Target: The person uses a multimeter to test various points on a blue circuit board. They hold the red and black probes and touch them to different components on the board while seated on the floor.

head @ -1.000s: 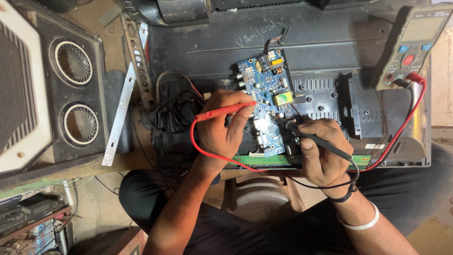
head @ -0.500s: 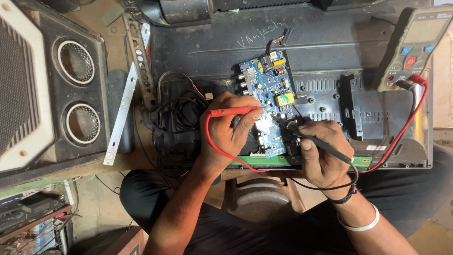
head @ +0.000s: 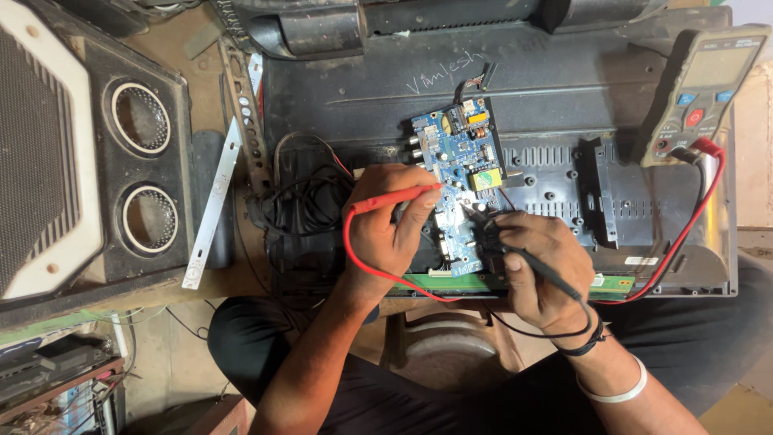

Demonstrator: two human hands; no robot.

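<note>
A blue circuit board (head: 460, 153) lies on the back of a dark, opened flat-screen set (head: 547, 105). My left hand (head: 390, 229) grips a red test probe (head: 394, 198) with its tip at the board's left edge. My right hand (head: 541, 270) grips a black test probe (head: 538, 270), its metal tip touching the board near a yellow component (head: 485, 179). Red and black leads (head: 684, 234) run right to a grey multimeter (head: 699, 89) leaning at the upper right.
A black speaker cabinet (head: 105, 161) with two round openings lies at the left. A white strip (head: 212, 205) and a perforated metal bar (head: 245, 113) lie beside it. A tangle of black cables (head: 302, 205) sits left of the board. My legs show below.
The red probe has swung from a downward slant to nearly level, its tip now on the board's left edge. The right hand with the black probe has stayed put.
</note>
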